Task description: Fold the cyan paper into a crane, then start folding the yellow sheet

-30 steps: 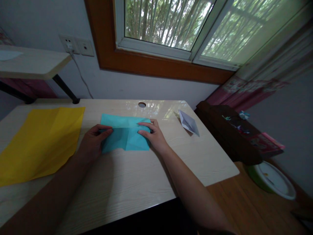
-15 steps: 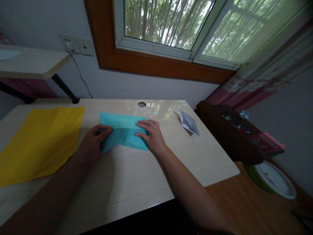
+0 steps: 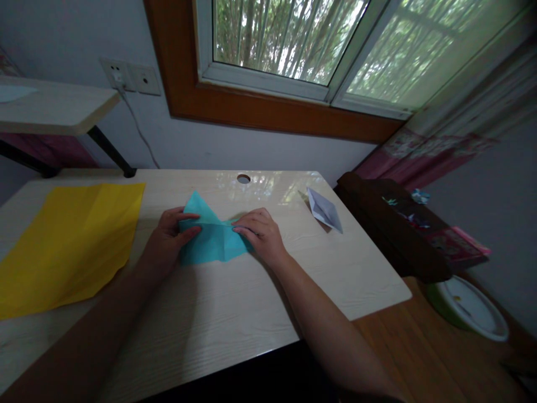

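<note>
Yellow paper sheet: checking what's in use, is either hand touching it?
No, both hands rest on the folded blue paper; the yellow paper sheet lies apart.

The folded paper (image 3: 212,240) in the middle of the frame is turquoise blue, one plain colour; the sheet (image 3: 69,240) at the left is plain yellow; the paper boat (image 3: 324,210) right of centre is white with grey shadows; the table (image 3: 235,313) is pale beige with a fine wood grain; the window frame (image 3: 251,115) at the top is orange-brown wood; the wall (image 3: 75,33) is light grey; the curtain (image 3: 423,151) at the right is pink below and whitish above; the bowl (image 3: 465,308) at the lower right is green outside and white inside.
</note>
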Motion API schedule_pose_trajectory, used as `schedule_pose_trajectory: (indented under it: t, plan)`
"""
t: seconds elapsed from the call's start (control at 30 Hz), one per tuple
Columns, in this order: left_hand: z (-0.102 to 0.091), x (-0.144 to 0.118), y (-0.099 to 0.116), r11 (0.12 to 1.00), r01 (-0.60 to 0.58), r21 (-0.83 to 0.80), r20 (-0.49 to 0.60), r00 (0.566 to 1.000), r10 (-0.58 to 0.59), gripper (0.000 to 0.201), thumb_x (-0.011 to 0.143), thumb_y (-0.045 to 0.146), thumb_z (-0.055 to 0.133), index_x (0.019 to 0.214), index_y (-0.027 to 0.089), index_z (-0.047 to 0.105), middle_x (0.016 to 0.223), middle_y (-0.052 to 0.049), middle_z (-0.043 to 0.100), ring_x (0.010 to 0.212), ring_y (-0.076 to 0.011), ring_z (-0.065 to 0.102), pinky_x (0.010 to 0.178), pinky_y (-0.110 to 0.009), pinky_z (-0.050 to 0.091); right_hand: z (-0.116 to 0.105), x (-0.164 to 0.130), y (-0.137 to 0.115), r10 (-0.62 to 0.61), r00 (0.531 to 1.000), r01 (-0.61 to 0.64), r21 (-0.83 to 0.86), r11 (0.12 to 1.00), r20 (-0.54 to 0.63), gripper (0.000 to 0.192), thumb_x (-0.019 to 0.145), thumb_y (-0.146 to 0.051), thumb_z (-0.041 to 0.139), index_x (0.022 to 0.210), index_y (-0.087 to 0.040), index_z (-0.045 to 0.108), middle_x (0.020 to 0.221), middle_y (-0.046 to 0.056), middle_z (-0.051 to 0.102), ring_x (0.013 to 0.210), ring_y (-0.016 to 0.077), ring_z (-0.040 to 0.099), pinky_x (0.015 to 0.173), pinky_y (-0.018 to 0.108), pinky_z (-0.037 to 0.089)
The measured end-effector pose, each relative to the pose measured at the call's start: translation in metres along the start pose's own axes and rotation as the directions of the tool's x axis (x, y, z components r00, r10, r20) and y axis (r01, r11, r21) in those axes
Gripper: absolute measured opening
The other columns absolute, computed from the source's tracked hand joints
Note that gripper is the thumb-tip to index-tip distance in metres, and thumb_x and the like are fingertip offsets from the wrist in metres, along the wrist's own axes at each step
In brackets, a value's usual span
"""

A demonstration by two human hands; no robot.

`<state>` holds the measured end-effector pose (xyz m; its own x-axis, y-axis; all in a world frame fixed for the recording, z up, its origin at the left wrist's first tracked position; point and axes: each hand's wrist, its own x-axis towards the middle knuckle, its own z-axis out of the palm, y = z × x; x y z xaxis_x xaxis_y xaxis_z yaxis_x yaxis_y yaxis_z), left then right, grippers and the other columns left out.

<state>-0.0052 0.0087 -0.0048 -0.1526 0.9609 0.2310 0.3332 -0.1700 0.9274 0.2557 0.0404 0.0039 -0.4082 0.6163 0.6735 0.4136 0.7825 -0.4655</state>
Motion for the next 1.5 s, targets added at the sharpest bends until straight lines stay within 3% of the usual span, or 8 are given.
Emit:
schedule_pose_trajectory:
  t: [0.07, 0.2, 0.43, 0.57, 0.67, 0.8, 1.13, 1.5]
  plan:
    - [-0.001, 0.000, -0.006, 0.987, -0.122, 0.107, -0.021, 0.992, 0.125, 0.036, 0.079, 0.055, 0.077, 0.102, 0.027, 0.076, 0.144, -0.007, 0.047, 0.124, -0.0291, 0.057, 0.094, -0.042, 0.058, 0.000, 0.001, -0.001, -0.026, 1.000, 0.026, -0.004, 1.000, -0.013, 0.013, 0.098, -0.027, 0.066, 0.100, -0.026, 0.079, 0.098, 0.001, 0.080, 0.093, 0.0191, 0.069, 0.091, 0.040, 0.050]
    - [-0.005, 0.000, -0.008, 0.899, -0.329, 0.289, 0.006, 0.940, 0.341, 0.033, 0.084, 0.053, 0.076, 0.110, 0.033, 0.075, 0.159, -0.003, 0.030, 0.130, -0.0334, 0.051, 0.110, -0.056, 0.049, -0.002, 0.001, -0.003, -0.037, 0.999, 0.036, -0.068, 0.997, -0.011, 0.016, 0.099, -0.030, 0.064, 0.100, -0.025, 0.078, 0.098, 0.002, 0.080, 0.092, 0.0194, 0.068, 0.089, 0.040, 0.050]
    - [-0.002, -0.005, 0.001, 0.753, -0.535, 0.383, 0.187, 0.843, 0.504, 0.045, 0.091, 0.048, 0.070, 0.133, 0.034, 0.063, 0.162, -0.006, 0.033, 0.147, -0.0363, 0.038, 0.122, -0.059, 0.033, -0.008, 0.001, -0.011, -0.093, 0.996, 0.092, -0.292, 0.952, 0.010, 0.016, 0.099, -0.032, 0.064, 0.104, -0.026, 0.078, 0.100, 0.003, 0.079, 0.090, 0.0205, 0.062, 0.084, 0.040, 0.046]
    - [-0.003, -0.007, 0.006, 0.829, -0.460, 0.319, 0.233, 0.886, 0.402, 0.040, 0.095, 0.047, 0.064, 0.133, 0.032, 0.063, 0.135, -0.006, 0.064, 0.123, -0.0272, 0.062, 0.111, -0.049, 0.048, -0.008, 0.001, -0.016, -0.130, 0.991, 0.134, -0.347, 0.928, 0.035, 0.016, 0.099, -0.032, 0.065, 0.106, -0.025, 0.077, 0.102, 0.004, 0.078, 0.089, 0.0206, 0.060, 0.082, 0.039, 0.045]
    - [-0.004, -0.007, 0.012, 0.912, -0.306, 0.274, 0.212, 0.944, 0.253, 0.038, 0.093, 0.049, 0.066, 0.124, 0.028, 0.069, 0.120, -0.005, 0.073, 0.111, -0.0249, 0.068, 0.103, -0.043, 0.053, -0.008, 0.002, -0.016, -0.100, 0.994, 0.110, -0.363, 0.925, 0.046, 0.020, 0.099, -0.035, 0.063, 0.107, -0.023, 0.077, 0.101, 0.005, 0.078, 0.090, 0.0210, 0.059, 0.082, 0.039, 0.045]
    - [-0.003, -0.005, 0.014, 0.942, -0.205, 0.265, 0.221, 0.964, 0.147, 0.033, 0.091, 0.051, 0.067, 0.111, 0.026, 0.076, 0.112, -0.005, 0.076, 0.104, -0.0249, 0.070, 0.099, -0.041, 0.053, -0.008, 0.001, -0.010, -0.028, 0.993, 0.067, -0.359, 0.931, 0.113, 0.026, 0.100, -0.041, 0.061, 0.107, -0.022, 0.077, 0.101, 0.006, 0.076, 0.092, 0.0217, 0.060, 0.084, 0.038, 0.045]
    - [-0.001, 0.002, -0.009, 0.932, -0.257, 0.254, 0.318, 0.933, 0.170, 0.027, 0.091, 0.052, 0.065, 0.094, 0.029, 0.081, 0.110, -0.005, 0.078, 0.104, -0.0271, 0.072, 0.102, -0.046, 0.052, -0.004, -0.003, 0.002, -0.008, 0.932, 0.080, -0.185, 0.980, 0.362, 0.031, 0.097, -0.044, 0.063, 0.112, -0.020, 0.076, 0.105, 0.010, 0.074, 0.101, 0.0234, 0.063, 0.091, 0.040, 0.052]
    - [-0.007, 0.001, 0.010, 0.981, -0.085, 0.174, 0.137, 0.989, 0.061, 0.029, 0.088, 0.053, 0.068, 0.096, 0.028, 0.080, 0.114, -0.003, 0.077, 0.109, -0.0257, 0.069, 0.107, -0.044, 0.049, 0.003, -0.010, 0.004, 0.075, 0.929, -0.019, -0.155, 0.988, 0.362, 0.068, 0.089, -0.059, 0.067, 0.142, -0.017, 0.057, 0.142, 0.019, 0.060, 0.132, 0.0308, 0.056, 0.111, 0.049, 0.047]
